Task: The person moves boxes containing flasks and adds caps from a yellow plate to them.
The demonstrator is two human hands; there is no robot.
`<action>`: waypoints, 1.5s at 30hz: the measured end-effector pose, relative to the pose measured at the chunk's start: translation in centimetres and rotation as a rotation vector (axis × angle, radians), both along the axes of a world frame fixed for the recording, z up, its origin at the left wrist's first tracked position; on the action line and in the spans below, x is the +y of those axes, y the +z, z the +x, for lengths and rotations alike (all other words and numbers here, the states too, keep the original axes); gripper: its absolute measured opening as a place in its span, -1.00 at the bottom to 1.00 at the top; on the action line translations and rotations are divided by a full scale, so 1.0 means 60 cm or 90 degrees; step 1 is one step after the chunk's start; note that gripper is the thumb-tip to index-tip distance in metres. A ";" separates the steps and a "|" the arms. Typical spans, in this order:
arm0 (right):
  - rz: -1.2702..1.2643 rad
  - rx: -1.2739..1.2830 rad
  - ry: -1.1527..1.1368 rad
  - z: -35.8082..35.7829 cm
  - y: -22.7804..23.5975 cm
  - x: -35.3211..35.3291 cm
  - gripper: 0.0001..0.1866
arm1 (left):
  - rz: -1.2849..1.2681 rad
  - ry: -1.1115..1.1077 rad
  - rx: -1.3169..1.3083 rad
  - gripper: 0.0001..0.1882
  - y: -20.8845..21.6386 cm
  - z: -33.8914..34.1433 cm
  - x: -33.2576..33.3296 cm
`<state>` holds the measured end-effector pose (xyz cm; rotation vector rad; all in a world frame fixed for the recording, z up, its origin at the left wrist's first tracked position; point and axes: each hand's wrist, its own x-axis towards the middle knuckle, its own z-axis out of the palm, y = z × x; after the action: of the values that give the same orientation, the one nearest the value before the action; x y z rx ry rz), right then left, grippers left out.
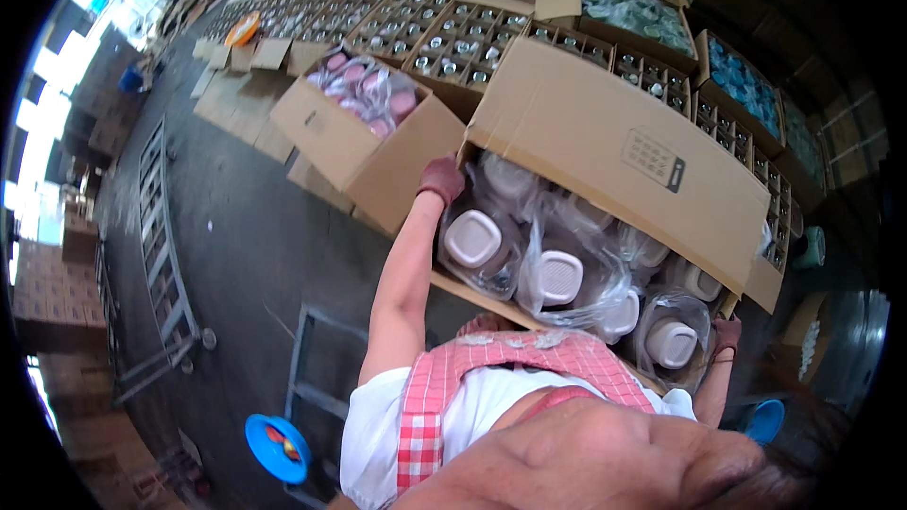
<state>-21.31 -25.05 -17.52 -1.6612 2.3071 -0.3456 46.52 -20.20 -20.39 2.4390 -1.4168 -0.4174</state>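
2 gloved hands, left hand (441, 178) and right hand (726, 333), clamped on opposite edges of open cardboard box (605, 146), bagged white lidded containers (557, 276) inside, box of pink lids (364, 85) far left.

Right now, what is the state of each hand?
Left hand: gloved, closed on the far left corner of the cardboard box.
Right hand: gloved, on the box's right side; its grip cannot be told.
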 end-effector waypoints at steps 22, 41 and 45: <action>0.148 0.189 -0.145 0.495 0.100 -0.040 -0.58 | 0.143 0.077 0.255 -0.73 -0.328 0.277 -0.109; 0.288 0.195 -0.136 0.671 0.023 -0.274 -0.51 | 0.152 0.161 0.379 -0.71 -0.282 0.460 -0.201; 0.322 0.167 -0.160 0.626 -0.056 -0.280 -0.49 | 0.152 0.091 0.218 -0.70 -0.275 0.425 -0.190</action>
<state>16.24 -41.86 -20.90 -1.2272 2.5126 0.4057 72.01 -31.58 -36.89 2.4732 -1.0948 -0.9650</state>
